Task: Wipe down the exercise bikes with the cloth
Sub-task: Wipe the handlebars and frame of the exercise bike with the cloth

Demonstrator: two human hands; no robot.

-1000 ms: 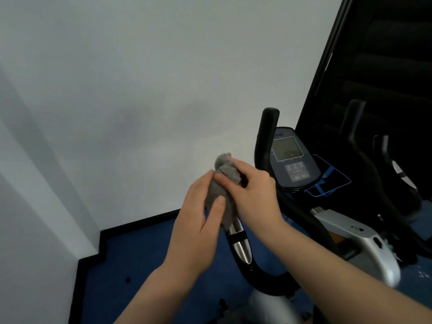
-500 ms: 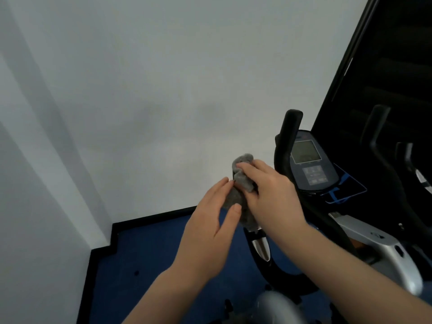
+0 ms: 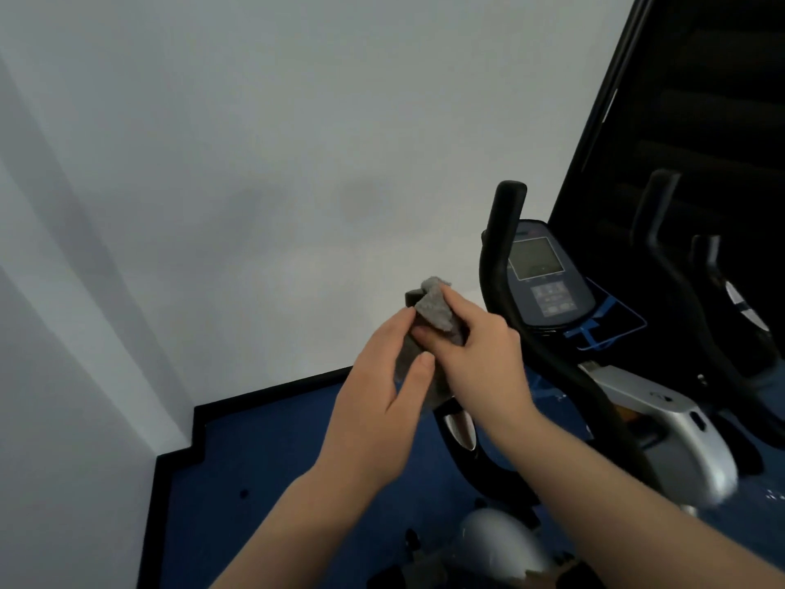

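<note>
**Both hands closed on cloth around left handlebar**

White wall fills the background behind the grip; blue floor lies below it. The exercise bike stands to the right of and below the grip, its console just right of the hands, with the right handlebar rising between them. The left handlebar runs down out of the grip; its black tip shows above the cloth. Right hand pinches the grey cloth at the top. Left hand presses the cloth's lower part against the bar, fingers curled.
</note>
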